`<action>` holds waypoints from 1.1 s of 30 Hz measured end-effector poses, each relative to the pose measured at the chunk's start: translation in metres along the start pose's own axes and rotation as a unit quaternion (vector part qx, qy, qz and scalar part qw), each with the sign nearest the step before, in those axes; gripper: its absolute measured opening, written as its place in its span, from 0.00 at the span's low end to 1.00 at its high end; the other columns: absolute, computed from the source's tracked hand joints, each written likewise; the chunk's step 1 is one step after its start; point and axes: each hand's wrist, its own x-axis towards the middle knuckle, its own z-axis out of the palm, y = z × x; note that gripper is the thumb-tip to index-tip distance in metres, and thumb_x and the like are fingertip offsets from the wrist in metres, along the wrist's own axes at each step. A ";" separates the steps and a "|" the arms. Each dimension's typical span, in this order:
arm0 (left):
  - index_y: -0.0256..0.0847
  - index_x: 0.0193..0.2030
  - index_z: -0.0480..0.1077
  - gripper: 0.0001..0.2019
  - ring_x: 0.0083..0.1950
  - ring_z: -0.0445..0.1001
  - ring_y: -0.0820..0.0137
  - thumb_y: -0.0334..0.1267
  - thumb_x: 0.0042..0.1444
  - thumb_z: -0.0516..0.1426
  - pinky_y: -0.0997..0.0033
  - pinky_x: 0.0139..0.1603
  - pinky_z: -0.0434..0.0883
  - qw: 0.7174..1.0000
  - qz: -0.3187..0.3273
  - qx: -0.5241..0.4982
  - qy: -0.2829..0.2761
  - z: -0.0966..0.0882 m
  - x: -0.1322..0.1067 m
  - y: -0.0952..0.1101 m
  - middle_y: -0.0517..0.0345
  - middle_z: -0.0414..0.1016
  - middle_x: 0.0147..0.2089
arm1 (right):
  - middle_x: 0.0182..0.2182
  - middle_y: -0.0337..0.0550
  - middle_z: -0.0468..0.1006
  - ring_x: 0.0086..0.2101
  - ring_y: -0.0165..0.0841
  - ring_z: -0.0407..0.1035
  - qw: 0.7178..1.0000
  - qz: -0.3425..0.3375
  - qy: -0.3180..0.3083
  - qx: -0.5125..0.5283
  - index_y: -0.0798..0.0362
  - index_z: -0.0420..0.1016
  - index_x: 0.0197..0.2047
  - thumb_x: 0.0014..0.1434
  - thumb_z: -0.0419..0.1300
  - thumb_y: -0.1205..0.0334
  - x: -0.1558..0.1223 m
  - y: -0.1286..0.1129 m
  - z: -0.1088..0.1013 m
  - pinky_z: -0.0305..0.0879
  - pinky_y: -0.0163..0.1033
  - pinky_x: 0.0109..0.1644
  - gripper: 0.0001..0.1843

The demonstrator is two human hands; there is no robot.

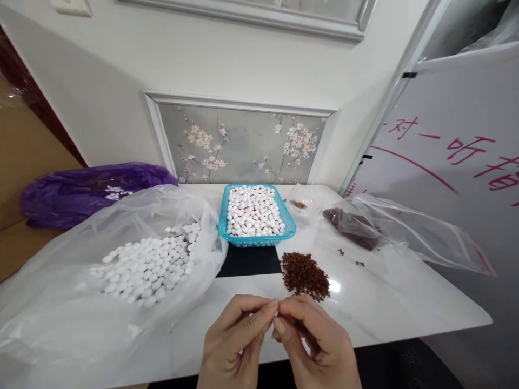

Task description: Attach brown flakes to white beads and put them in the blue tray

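My left hand (239, 340) and my right hand (318, 343) meet fingertip to fingertip over the front of the table. Both are closed in a pinch. Whatever lies between the fingertips is mostly covered; only a tiny pale bit shows, too small to name. Just beyond my right hand is a heap of small reddish-brown star-shaped pieces (306, 275). Behind that stands a blue plastic basket (255, 242) filled with small white balls (255, 210), with brown bits showing among them. To the left, an open clear plastic bag (48, 302) holds many loose white balls (150, 265).
A purple bag (81, 189) with white pieces lies at the back left. On the right rest a zip bag (430, 232) with brown contents, a small clear bag (300, 204) and two stray brown pieces (360, 263). A whiteboard (466, 119) borders the table's right side.
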 end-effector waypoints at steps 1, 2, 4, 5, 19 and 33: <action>0.49 0.54 0.69 0.25 0.41 0.74 0.70 0.19 0.54 0.53 0.74 0.38 0.74 1.000 -0.002 0.001 0.001 0.001 -0.001 0.000 0.55 0.72 0.43 | 0.27 0.40 0.71 0.26 0.29 0.67 1.000 0.002 0.003 -0.005 0.52 0.75 0.35 0.59 0.56 0.67 0.000 0.000 0.000 0.64 0.33 0.28 0.07; 0.49 0.54 0.69 0.25 0.41 0.74 0.70 0.19 0.54 0.53 0.74 0.38 0.75 1.000 -0.004 0.003 0.003 0.002 -0.002 0.000 0.55 0.72 0.43 | 0.27 0.41 0.71 0.26 0.29 0.67 1.000 0.002 0.007 -0.011 0.52 0.74 0.34 0.59 0.56 0.67 -0.001 0.000 0.001 0.64 0.33 0.28 0.06; 0.49 0.54 0.69 0.25 0.41 0.75 0.70 0.18 0.54 0.53 0.74 0.38 0.75 1.000 -0.001 0.006 0.006 0.004 -0.004 -0.002 0.55 0.72 0.44 | 0.26 0.40 0.71 0.26 0.29 0.66 1.000 -0.001 0.014 -0.024 0.52 0.73 0.33 0.59 0.56 0.67 -0.002 0.002 0.002 0.65 0.33 0.28 0.05; 0.49 0.54 0.69 0.26 0.41 0.75 0.70 0.18 0.54 0.53 0.74 0.38 0.75 1.000 0.002 0.008 0.010 0.005 -0.005 -0.003 0.54 0.73 0.44 | 0.26 0.40 0.71 0.25 0.29 0.66 0.999 -0.002 0.018 -0.030 0.53 0.72 0.32 0.59 0.56 0.67 -0.002 0.002 0.003 0.65 0.33 0.28 0.05; 0.54 0.50 0.71 0.19 0.37 0.76 0.71 0.28 0.54 0.57 0.78 0.34 0.74 0.982 -0.144 -0.086 0.088 0.004 0.007 0.011 0.62 0.76 0.39 | 0.32 0.40 0.72 0.30 0.29 0.69 0.991 0.074 -0.024 0.110 0.48 0.74 0.42 0.58 0.58 0.63 -0.001 -0.008 0.001 0.67 0.31 0.33 0.08; 0.48 0.48 0.72 0.20 0.41 0.75 0.71 0.21 0.53 0.55 0.76 0.37 0.75 0.999 -0.006 0.036 0.034 -0.003 0.004 0.014 0.56 0.74 0.44 | 0.28 0.38 0.70 0.27 0.28 0.67 0.994 0.025 -0.005 0.109 0.48 0.76 0.38 0.59 0.57 0.67 0.001 -0.008 0.000 0.65 0.32 0.30 0.07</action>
